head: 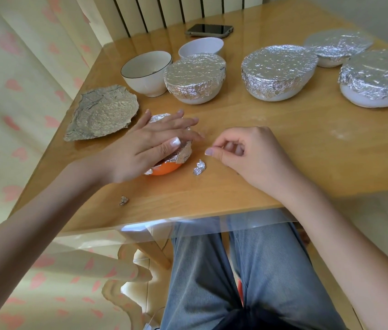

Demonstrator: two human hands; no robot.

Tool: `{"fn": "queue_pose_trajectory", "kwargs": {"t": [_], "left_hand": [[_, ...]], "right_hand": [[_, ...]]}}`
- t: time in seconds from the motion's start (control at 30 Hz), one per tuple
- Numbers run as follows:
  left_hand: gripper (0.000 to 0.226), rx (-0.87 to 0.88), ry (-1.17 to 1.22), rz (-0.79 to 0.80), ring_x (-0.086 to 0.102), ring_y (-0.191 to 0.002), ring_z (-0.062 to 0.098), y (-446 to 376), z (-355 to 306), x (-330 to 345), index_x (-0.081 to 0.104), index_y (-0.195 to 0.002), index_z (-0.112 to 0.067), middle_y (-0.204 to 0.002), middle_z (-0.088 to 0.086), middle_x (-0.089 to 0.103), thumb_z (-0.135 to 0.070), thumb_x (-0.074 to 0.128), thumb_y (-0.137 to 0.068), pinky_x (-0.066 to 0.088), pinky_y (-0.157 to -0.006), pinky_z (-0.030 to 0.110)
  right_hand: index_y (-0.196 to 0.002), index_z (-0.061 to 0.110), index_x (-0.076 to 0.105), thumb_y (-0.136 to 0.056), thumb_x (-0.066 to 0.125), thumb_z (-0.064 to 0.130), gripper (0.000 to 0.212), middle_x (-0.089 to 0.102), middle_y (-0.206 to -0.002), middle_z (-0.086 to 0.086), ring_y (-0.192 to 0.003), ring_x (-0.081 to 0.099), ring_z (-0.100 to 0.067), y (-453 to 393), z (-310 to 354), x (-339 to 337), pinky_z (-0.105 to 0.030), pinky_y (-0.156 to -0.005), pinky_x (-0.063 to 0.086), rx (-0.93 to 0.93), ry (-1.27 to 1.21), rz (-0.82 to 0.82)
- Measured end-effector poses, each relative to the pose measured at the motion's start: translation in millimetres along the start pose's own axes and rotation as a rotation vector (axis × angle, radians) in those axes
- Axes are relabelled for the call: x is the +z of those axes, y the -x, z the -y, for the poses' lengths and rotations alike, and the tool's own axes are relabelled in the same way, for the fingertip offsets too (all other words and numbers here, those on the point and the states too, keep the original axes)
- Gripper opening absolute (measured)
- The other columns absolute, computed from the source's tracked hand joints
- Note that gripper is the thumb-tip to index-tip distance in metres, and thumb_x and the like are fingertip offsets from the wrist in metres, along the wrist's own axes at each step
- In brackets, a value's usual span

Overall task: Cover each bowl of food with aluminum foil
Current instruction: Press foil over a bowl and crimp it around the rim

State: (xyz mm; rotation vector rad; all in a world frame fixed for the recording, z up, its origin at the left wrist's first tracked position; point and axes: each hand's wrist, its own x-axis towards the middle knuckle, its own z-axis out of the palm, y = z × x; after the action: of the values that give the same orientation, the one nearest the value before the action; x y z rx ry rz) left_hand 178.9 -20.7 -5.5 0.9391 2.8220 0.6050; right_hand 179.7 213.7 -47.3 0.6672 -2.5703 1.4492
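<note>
A small orange bowl (164, 169) stands on the wooden table (283, 163) near its front left, with crumpled aluminum foil (184, 154) over its top. My left hand (150, 144) lies flat on that foil, fingers straight, pressing down. My right hand (243, 153) rests on the table just right of the bowl, fingers curled, with nothing visible in them. A torn foil scrap (199, 167) lies between the bowl and my right hand. Two white bowls stand uncovered at the back: a dark-rimmed one (146, 72) and a plain one (201, 47).
Several foil-covered white bowls (276, 70) stand in a row across the back and right. A loose wrinkled foil sheet (102, 115) lies at the left edge. A phone (208, 30) lies at the far side. A tiny foil ball (124, 200) sits near the front edge.
</note>
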Motion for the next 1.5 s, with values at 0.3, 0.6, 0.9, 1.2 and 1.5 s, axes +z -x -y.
{"fn": "queue_pose_trajectory", "kwargs": {"t": [0.3, 0.6, 0.9, 1.2, 1.5], "left_hand": [[0.064, -0.055, -0.115, 0.115, -0.004, -0.15, 0.006, -4, -3, -24, 0.04, -0.128, -0.058, -0.157, -0.028, 0.015, -0.089, 0.04, -0.072, 0.002, -0.12, 0.056], [0.066, -0.04, -0.13, 0.103, 0.023, -0.141, 0.017, -12, 11, -14, 0.035, -0.126, -0.054, -0.142, -0.031, 0.031, -0.09, 0.041, -0.071, 0.027, -0.109, 0.059], [0.063, -0.018, -0.113, 0.087, 0.024, -0.141, 0.016, -12, 13, -13, 0.035, -0.126, -0.054, -0.142, -0.03, 0.033, -0.087, 0.044, -0.072, 0.027, -0.108, 0.061], [0.059, -0.019, -0.12, 0.105, 0.028, -0.137, 0.017, -13, 11, -14, 0.038, -0.125, -0.052, -0.138, -0.027, 0.037, -0.081, 0.048, -0.075, 0.028, -0.107, 0.061], [0.055, -0.032, -0.101, 0.088, 0.025, -0.141, 0.017, -12, 11, -12, 0.039, -0.125, -0.052, -0.14, -0.028, 0.034, -0.067, 0.056, -0.075, 0.027, -0.108, 0.061]], "right_hand": [[-0.096, 0.029, 0.057, -0.079, 0.061, 0.061, 0.036, 0.058, -0.09, 0.01, -0.09, 0.06, -0.017, -8, 30, 22, -0.028, -0.064, 0.034, -0.081, 0.516, 0.022], [-0.08, 0.025, 0.062, -0.073, 0.075, 0.044, 0.024, 0.056, -0.068, 0.012, -0.07, 0.053, -0.009, -29, 21, 13, -0.028, -0.062, 0.039, -0.117, 0.377, 0.162], [-0.063, 0.023, 0.06, -0.072, 0.075, 0.042, 0.026, 0.044, -0.056, 0.012, -0.061, 0.048, -0.013, -42, 6, 10, -0.028, -0.058, 0.031, -0.282, 0.432, 0.129], [-0.061, 0.024, 0.051, -0.071, 0.063, 0.064, 0.042, 0.051, -0.06, 0.006, -0.065, 0.05, -0.017, -57, 13, -5, -0.026, -0.049, 0.02, -0.35, 0.662, 0.152], [-0.068, 0.026, 0.061, -0.062, 0.066, 0.068, 0.043, 0.051, -0.056, 0.011, -0.05, 0.043, -0.003, -23, 1, 14, -0.03, -0.055, 0.041, 0.0, 0.025, 0.119]]}}
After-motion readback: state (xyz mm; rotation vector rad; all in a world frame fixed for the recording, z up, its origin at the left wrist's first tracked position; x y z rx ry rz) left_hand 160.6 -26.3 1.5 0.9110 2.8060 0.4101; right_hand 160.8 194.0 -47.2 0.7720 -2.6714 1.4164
